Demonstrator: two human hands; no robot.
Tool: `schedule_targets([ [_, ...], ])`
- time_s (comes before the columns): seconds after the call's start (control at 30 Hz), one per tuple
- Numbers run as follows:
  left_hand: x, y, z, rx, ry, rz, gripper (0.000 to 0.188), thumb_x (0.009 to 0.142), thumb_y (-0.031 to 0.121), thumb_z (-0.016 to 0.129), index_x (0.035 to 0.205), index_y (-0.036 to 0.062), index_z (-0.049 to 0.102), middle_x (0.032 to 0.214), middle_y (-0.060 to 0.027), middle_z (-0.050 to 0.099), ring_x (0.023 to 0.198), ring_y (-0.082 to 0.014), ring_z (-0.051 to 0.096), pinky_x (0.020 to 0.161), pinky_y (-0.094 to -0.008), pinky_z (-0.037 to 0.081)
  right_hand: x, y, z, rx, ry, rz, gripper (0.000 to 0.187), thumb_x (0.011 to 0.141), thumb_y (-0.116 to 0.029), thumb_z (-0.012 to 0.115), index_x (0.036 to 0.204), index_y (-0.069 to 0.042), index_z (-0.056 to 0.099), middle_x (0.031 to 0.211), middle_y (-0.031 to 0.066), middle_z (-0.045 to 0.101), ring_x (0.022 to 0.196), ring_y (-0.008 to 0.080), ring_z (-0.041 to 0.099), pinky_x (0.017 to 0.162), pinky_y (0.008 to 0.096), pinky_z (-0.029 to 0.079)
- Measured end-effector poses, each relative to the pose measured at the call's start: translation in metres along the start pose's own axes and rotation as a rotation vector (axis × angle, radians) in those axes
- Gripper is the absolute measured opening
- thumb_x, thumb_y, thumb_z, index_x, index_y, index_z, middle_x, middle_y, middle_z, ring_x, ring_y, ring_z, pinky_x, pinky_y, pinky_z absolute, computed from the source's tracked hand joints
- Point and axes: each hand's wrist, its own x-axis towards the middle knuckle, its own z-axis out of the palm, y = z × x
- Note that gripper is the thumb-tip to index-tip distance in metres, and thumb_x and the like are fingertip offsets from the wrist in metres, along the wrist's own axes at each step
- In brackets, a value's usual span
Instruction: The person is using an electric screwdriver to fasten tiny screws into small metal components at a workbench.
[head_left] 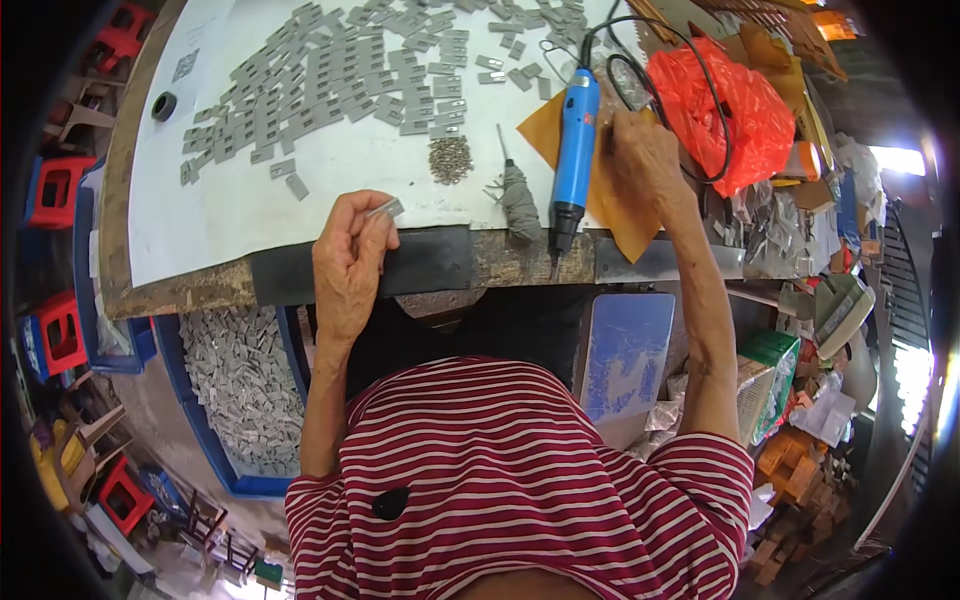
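Note:
My left hand [352, 262] is at the table's front edge, thumb and fingers pinching a small grey rectangular metal piece [385, 209]. Many similar flat grey pieces [330, 85] lie in rows across the white sheet beyond it. A heap of tiny screws [450, 160] sits on the sheet, ahead and to the right of that hand. My right hand [650, 158] rests over brown paper [632, 222] with its fingers curled; anything inside them is hidden. Just left of it is a blue electric screwdriver [576, 140], its bit pointing toward me.
A thin tool with a cloth-wrapped handle [519, 205] lies beside the screwdriver. The black cable [722, 130] loops past a red plastic bag [725, 110] at the right. A black ring [164, 106] is at the far left. Below the table, a blue crate [232, 480] holds many grey pieces.

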Motion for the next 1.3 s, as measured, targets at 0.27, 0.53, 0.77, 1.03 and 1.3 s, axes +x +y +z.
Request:
schedule_targets([
  [0.27,-0.001,0.002,0.0,0.022,-0.004,0.003,0.016,0.091,0.011,0.048,0.102,0.0005,0.051,0.068,0.0023,0.05,0.053,-0.001,0.036,0.048,-0.0152,0.029,-0.002,-0.002,-0.004,-0.021,0.055,0.015,0.008,0.077,-0.009,0.05,0.083,-0.003,0.051,0.076,0.0153,0.06,0.066,0.0309,0.061,0.053,0.0395,0.048],
  [0.53,0.0,0.003,0.003,0.033,0.004,0.011,0.017,0.092,0.013,0.048,0.102,0.0003,0.052,0.069,0.0015,0.05,0.053,-0.0011,0.036,0.048,-0.0151,0.03,-0.023,0.003,0.0,0.628,0.37,0.371,0.009,0.081,-0.011,0.056,0.081,-0.004,0.061,0.061,0.0084,0.058,0.05,0.0161,0.053,0.047,0.0307,0.041],
  [0.77,0.003,0.006,0.004,0.008,-0.036,-0.029,0.02,0.093,0.015,0.045,0.103,-0.0003,0.053,0.069,0.0001,0.052,0.055,-0.0032,0.039,0.049,-0.0175,0.033,-0.034,-0.017,-0.043,1.853,-0.04,0.671,0.011,0.083,-0.011,0.058,0.082,0.0,0.058,0.066,0.0008,0.056,0.051,0.0002,0.043,0.038,0.0135,0.027],
  [1.03,-0.001,0.011,0.011,-0.098,-0.075,-0.059,0.02,0.092,0.008,0.042,0.109,-0.0005,0.047,0.071,-0.0026,0.054,0.057,-0.0046,0.041,0.052,-0.0179,0.035,-0.023,-0.046,-0.054,2.16,-0.212,0.559,0.01,0.084,-0.009,0.056,0.085,0.0,0.054,0.075,0.0078,0.056,0.049,0.0026,0.042,0.037,0.0129,0.027],
  [1.3,0.006,0.005,0.013,-0.337,-0.116,-0.089,0.014,0.091,0.008,0.046,0.102,-0.0006,0.047,0.072,-0.0058,0.057,0.055,-0.0063,0.046,0.051,-0.0197,0.041,-0.009,-0.112,-0.081,1.86,-0.189,0.364,0.01,0.08,-0.004,0.06,0.087,0.003,0.06,0.071,0.0072,0.062,0.057,0.0078,0.056,0.05,0.019,0.045],
])
